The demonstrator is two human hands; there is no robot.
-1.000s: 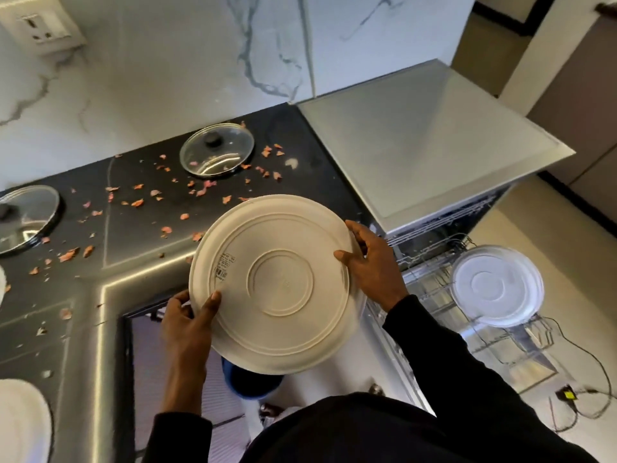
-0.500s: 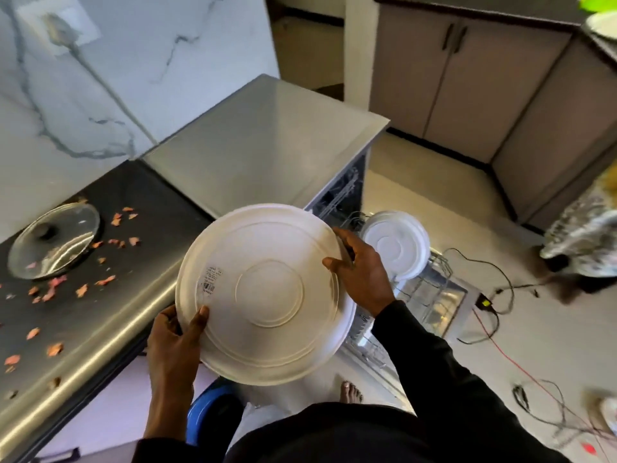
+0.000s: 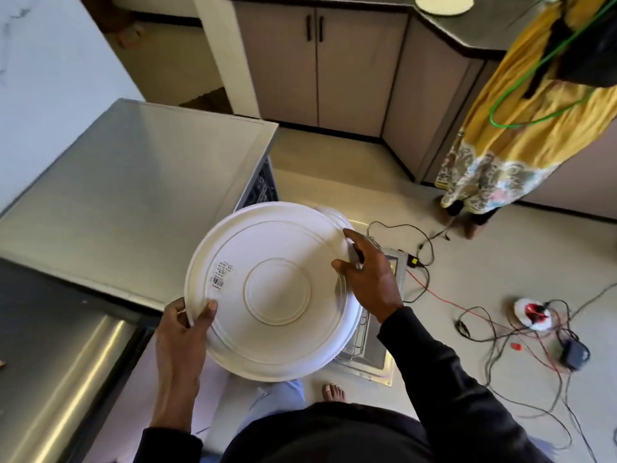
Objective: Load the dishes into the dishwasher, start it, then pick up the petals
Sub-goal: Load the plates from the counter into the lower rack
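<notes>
A large white plate (image 3: 273, 292) is held bottom side up, a barcode sticker near its left rim. My left hand (image 3: 182, 332) grips its lower left edge, thumb on the underside. My right hand (image 3: 370, 279) holds the right edge. The plate hovers over the open dishwasher (image 3: 140, 195), whose grey top fills the left. The pulled-out wire rack (image 3: 364, 335) shows below the plate's right edge, and a second white plate (image 3: 334, 213) in it peeks out behind the top rim. No petals are in view.
A dark counter with a steel edge (image 3: 66, 362) lies at the lower left. Cables and a power strip (image 3: 532, 315) sprawl on the floor to the right. A person in a yellow dress (image 3: 521, 121) stands at the far right by grey cabinets (image 3: 334, 68).
My view has swung right, off the petal-strewn counter toward the dishwasher and floor. The plate has moved right over the rack, now covering most of the plate standing there.
</notes>
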